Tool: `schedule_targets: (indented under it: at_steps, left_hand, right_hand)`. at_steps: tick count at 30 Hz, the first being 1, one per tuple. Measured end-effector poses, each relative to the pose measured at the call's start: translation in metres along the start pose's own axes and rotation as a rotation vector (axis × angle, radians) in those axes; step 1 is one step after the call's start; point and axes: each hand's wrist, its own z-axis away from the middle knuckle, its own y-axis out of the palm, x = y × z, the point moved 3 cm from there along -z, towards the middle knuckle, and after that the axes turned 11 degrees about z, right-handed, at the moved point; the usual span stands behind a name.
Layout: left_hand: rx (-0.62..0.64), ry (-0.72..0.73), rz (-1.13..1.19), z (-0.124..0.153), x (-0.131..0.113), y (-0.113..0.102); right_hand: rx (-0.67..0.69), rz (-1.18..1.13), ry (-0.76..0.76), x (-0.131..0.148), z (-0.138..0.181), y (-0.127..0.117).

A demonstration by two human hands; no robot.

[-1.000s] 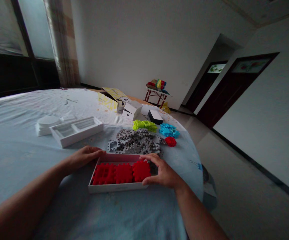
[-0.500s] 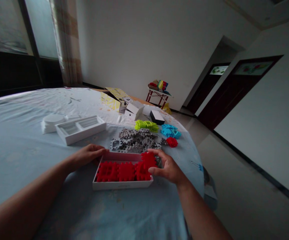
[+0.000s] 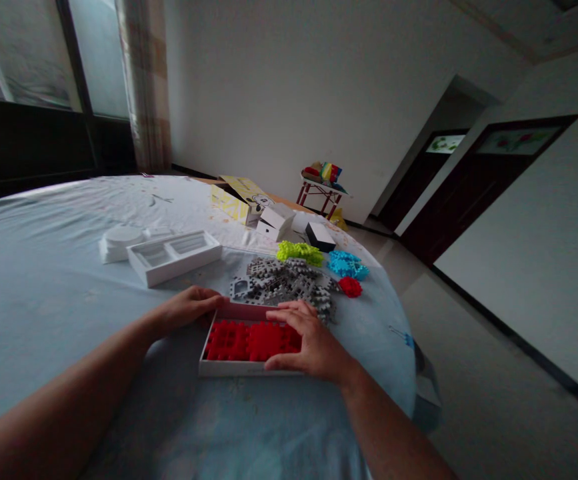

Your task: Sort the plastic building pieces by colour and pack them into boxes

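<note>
A shallow white box with a pinkish inner wall sits on the cloth in front of me, filled with red interlocking plastic pieces. My left hand pinches the box's far left corner, its fingertips partly hidden behind the wall. Over the right end of the box, my right hand is spread, thumb by the near edge and fingers toward the far edge. It covers some red pieces, and I see nothing gripped in it. Just beyond the box lies a pile of grey interlocking pieces.
Behind the pile are lime-green pieces, blue pieces and a red piece. A white divided tray stands at left beside white rounded parts. Farther back are a yellow box and small white boxes. The round table's edge curves at right.
My right hand has moved left and down over the box. The red piece it held upright at the right end no longer shows between its fingers. The left hand stays at the corner.
</note>
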Motion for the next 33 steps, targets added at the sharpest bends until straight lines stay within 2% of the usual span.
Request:
schedule_targets:
  at_steps: [8, 12, 17, 21, 26, 33]
  left_hand:
    - [-0.007, -0.001, -0.027, -0.002, 0.001, -0.002]
    - [0.023, 0.011, -0.017, -0.003, 0.001, -0.002]
    - [0.019, -0.02, 0.017, -0.002, 0.002, -0.001]
    - [0.03, -0.009, 0.025, -0.001, 0.001, 0.0]
    - [0.021, -0.008, 0.039, -0.003, 0.004, -0.002]
    - [-0.008, -0.036, 0.016, 0.0, 0.0, 0.0]
  right_hand:
    - [-0.06, -0.015, 0.122, -0.032, 0.017, -0.018]
    - [-0.013, 0.002, 0.146, -0.042, 0.024, -0.02]
    - [0.029, 0.018, 0.108, -0.04, 0.025, -0.017]
    - [-0.035, -0.059, 0.094, -0.04, 0.025, -0.019]
    - [-0.127, -0.201, 0.162, -0.05, 0.024, -0.018]
    - [-0.158, -0.152, 0.087, -0.041, 0.013, -0.013]
